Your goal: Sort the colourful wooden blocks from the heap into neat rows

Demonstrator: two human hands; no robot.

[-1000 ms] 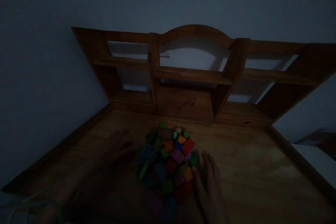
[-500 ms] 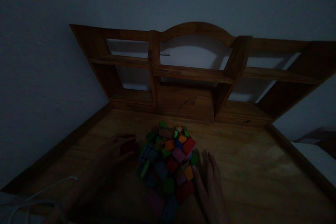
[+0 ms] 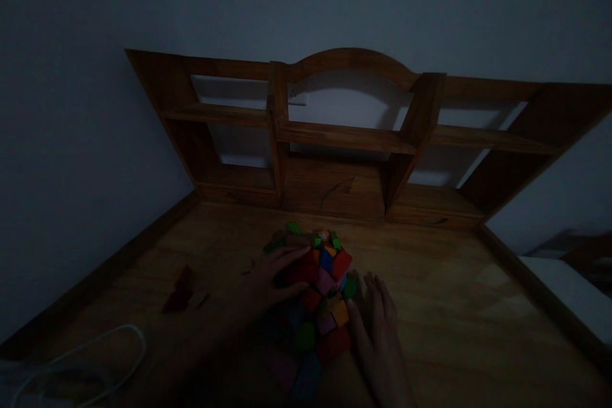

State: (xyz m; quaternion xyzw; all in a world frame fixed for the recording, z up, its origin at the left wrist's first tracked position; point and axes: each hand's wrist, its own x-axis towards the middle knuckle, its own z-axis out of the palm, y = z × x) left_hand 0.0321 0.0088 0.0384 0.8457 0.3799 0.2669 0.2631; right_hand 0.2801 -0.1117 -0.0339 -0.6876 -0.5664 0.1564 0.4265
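Left hand [image 3: 275,277] lies open on the blocks [image 3: 318,296], fingers pointing right. Right hand [image 3: 380,331] rests open, flat against the pile's right side, fingers pointing far. The pile runs near to far.

- A wooden desk [image 3: 444,306] with a raised edge carries everything.
- A heap of coloured blocks [image 3: 318,293] lies at its middle.
- A dark red block [image 3: 178,293] lies apart at left.
- A white cable [image 3: 95,357] loops at the near left corner.
- A wooden shelf unit [image 3: 344,140] stands at the back.
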